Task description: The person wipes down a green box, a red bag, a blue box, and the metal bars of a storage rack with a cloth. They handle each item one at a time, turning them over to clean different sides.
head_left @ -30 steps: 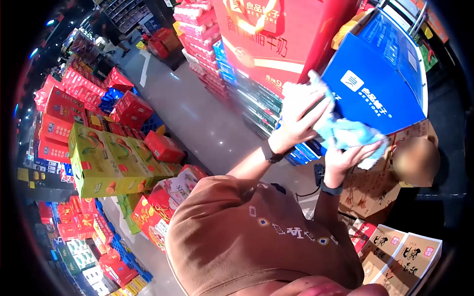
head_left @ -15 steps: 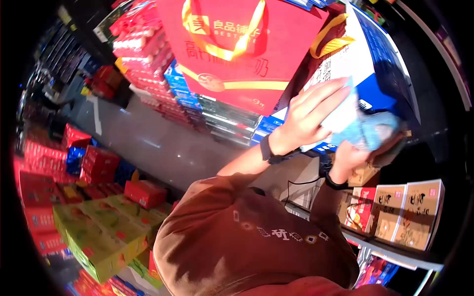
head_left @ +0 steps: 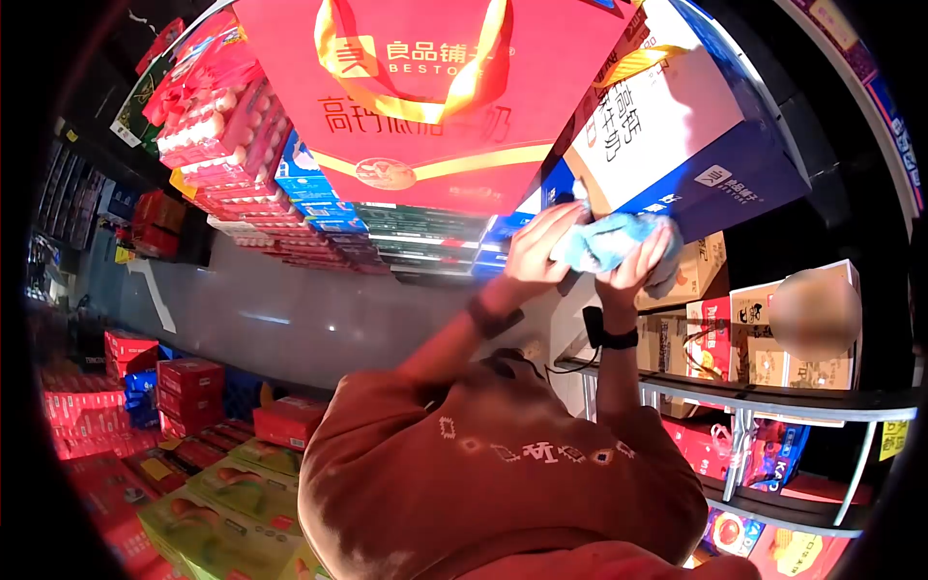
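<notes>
A light blue cloth is bunched between my two hands, just below the lower edge of a white and blue bag. My left hand has its fingers closed on the cloth's left side. On the right side, the fingers of my right hand wrap round the cloth. To the left of the white and blue bag stands a large red bag with yellow ribbon handles. Both my wrists carry dark bands.
Stacked red packs stand at upper left, near blue boxes. Green cartons and red boxes lie at lower left. At right, a metal shelf holds brown cartons. Grey floor shows between the stacks.
Both my hands and the cloth have moved left, away from the blue side of the white and blue bag. The view has shifted, and more of the right-hand shelf shows.
</notes>
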The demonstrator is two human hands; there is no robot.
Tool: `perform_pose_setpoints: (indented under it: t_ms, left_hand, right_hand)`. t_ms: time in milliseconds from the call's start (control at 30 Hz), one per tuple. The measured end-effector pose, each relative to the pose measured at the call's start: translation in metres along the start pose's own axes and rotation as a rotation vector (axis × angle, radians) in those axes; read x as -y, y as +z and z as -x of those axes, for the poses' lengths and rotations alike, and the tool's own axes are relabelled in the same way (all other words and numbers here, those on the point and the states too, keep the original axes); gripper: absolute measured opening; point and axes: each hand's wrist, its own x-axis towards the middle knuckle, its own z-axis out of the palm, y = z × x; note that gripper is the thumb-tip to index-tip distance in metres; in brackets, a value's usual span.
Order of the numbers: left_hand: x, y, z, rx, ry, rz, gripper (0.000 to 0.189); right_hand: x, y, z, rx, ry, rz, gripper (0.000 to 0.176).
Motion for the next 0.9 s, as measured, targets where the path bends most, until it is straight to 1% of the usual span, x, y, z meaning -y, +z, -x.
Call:
perform_pose_setpoints:
  t_ms: [33,67,133,167,200,267,367,467,500,533,600,667,700,733,800,833,900]
  left_hand:
    - [-0.006,-0.005,-0.014,0.014,0.036,0.039,0.055]
    - [-0.012,-0.010,-0.029,0.026,0.070,0.077,0.056]
    - [-0.026,-0.015,-0.061,0.034,0.116,0.156,0.058]
    - [-0.022,-0.016,-0.059,0.040,0.134,0.138,0.058]
    - [-0.039,-0.022,-0.093,0.050,0.196,0.160,0.060]
    - [-0.046,-0.020,-0.112,0.028,0.230,0.194,0.063]
    - [-0.045,-0.019,-0.109,0.059,0.222,0.215,0.066]
    - [-0.035,-0.021,-0.082,0.124,0.147,0.167,0.071]
    - [-0.026,-0.019,-0.068,0.145,0.134,0.158,0.075]
    - [-0.020,-0.017,-0.055,0.182,0.091,0.112,0.078]
    - [-0.002,-0.013,-0.027,0.183,0.045,0.114,0.078]
    - [0.014,-0.008,0.002,0.205,-0.035,0.045,0.076]
    - [0.021,-0.005,0.014,0.216,-0.075,0.011,0.075]
    - [0.028,-0.002,0.024,0.194,-0.087,-0.013,0.070]
    - [0.035,0.005,0.039,0.137,-0.083,-0.078,0.067]
    - [0.037,0.008,0.042,0.092,-0.067,-0.055,0.064]
    - [0.037,0.008,0.044,0.128,-0.080,-0.084,0.065]
  right_hand:
    - [0.004,-0.003,-0.013,0.000,0.069,-0.067,0.052]
    - [0.003,-0.006,-0.032,-0.052,0.006,-0.080,0.058]
    - [0.008,-0.014,-0.055,-0.077,0.060,0.014,0.079]
    - [0.010,-0.018,-0.066,-0.088,0.088,0.060,0.094]
    - [0.006,-0.023,-0.081,-0.134,0.132,0.003,0.095]
    - [-0.005,-0.025,-0.110,-0.224,0.222,-0.114,0.099]
    - [-0.001,-0.030,-0.112,-0.170,0.220,-0.041,0.096]
    - [0.005,-0.019,-0.082,-0.169,0.310,-0.092,0.101]
    - [0.000,-0.016,-0.062,-0.137,0.242,-0.108,0.091]
    - [-0.010,-0.013,-0.043,-0.095,0.044,-0.030,0.077]
    - [-0.015,-0.007,0.000,0.061,0.061,-0.015,0.064]
    - [-0.017,-0.002,0.036,0.164,0.007,0.061,0.053]
    - [-0.016,0.006,0.053,0.120,0.011,-0.009,0.045]
    - [-0.018,0.013,0.065,0.065,-0.056,-0.067,0.044]
    - [-0.020,0.016,0.083,0.159,-0.064,-0.041,0.051]
    - [-0.021,0.016,0.087,0.187,-0.076,-0.005,0.056]
    - [-0.029,0.018,0.083,0.156,-0.112,-0.050,0.051]
